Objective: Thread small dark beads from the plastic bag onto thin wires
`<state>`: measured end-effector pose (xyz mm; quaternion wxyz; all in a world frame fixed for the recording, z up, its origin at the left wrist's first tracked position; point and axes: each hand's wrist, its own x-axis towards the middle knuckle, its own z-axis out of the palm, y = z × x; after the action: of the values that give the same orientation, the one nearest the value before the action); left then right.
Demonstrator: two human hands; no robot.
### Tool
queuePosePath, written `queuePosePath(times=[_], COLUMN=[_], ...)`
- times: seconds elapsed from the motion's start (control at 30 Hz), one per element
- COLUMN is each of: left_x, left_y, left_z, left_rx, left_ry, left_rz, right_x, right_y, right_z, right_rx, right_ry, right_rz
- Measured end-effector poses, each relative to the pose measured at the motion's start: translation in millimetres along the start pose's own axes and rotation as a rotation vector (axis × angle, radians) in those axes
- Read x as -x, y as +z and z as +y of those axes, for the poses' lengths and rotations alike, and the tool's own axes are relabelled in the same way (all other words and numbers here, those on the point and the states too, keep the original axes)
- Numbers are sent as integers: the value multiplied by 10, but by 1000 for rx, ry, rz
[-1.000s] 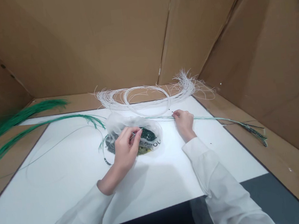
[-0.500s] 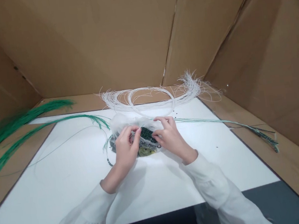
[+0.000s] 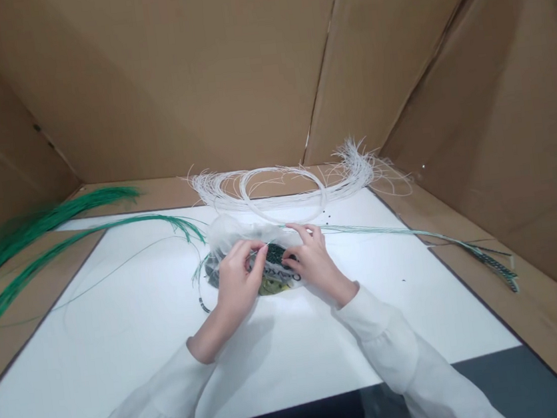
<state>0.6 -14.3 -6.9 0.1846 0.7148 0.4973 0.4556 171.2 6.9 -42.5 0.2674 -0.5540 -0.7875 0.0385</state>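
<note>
A clear plastic bag lies open in the middle of the white table, with dark green beads showing at its mouth. Over its left side, my left hand pinches a thin green thread between thumb and forefinger, the tip pointing toward the beads. My right hand is at the right side of the bag. Its thumb and a finger meet at the edge of the beads, while the forefinger stretches toward the far side; what the pinch holds is too small to tell. A short beaded strand lies left of the bag.
Green thread bundles stretch across the left side. Coiled white strands lie at the back. Green threads run right to several beaded strands over the table's edge. Cardboard walls stand around the back and sides.
My right thumb and finger have shifted slightly left along the beads. My left hand has moved slightly right and down, still pinching the thread. The view has tilted a little.
</note>
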Motion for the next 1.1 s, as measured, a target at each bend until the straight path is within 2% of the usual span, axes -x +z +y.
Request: queuePosePath(times=[0.13,0.23,0.43,0.57,0.73,0.93,1.1], left_x=[-2,2,-1,10,25,39,61], left_y=[-7,-14,-7,-6,-20,-32,-31], left_z=[-3,2,10,21,41,63,93], left_rx=[-10,-9,-3,3,13,29,51], left_ry=[3,29,39,51,68,87,145], left_rz=[3,-1,2,-11,-20,-39,-25], right_x=[-14,-16,0,12,29,56,71], right_y=[-138,-194,-155,-223,-314,-342,-344], right_z=[-21,-30,-7,-62,-159,-268,-300], right_rx=[-171,-307,-253,-311,-657,-1105,-1251], right_ry=[35,20,3,-25,-9,253,274], right_rz=[94,74,106,193,231,197,181])
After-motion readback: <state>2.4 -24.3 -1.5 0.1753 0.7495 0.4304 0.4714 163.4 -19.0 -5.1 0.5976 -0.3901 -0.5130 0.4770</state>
